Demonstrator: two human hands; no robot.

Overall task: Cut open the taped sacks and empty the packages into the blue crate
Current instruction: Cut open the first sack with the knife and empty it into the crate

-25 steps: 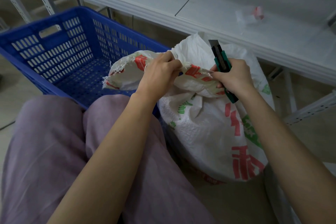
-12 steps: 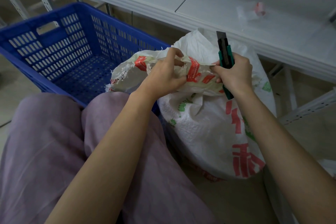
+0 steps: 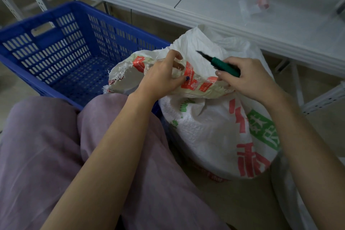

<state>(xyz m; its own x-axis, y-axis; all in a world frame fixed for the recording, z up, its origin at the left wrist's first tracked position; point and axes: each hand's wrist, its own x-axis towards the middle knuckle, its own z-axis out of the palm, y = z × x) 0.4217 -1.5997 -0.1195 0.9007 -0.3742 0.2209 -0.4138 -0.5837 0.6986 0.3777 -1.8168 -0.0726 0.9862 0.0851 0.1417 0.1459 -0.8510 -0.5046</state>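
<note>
A white woven sack point(image 3: 209, 132) with red and green print stands on the floor right of my knees. Its folded neck, wrapped in red-printed tape point(image 3: 192, 80), lies bunched across the top. My left hand point(image 3: 160, 78) grips that taped neck from the left. My right hand point(image 3: 248, 78) holds a green utility knife point(image 3: 222, 65) just above the neck, blade pointing up and left. The blue crate point(image 3: 61, 56) stands to the left with nothing visible inside.
A white metal shelf point(image 3: 214, 5) runs across the back, with a crumpled bit of clear plastic point(image 3: 253, 5) on it. Shelf uprights stand at the right and far left. My legs in lilac trousers point(image 3: 56, 155) fill the lower left.
My right hand has tilted the knife from upright to pointing up-left over the neck. My left hand has shifted its grip a little to the right along the taped neck.
</note>
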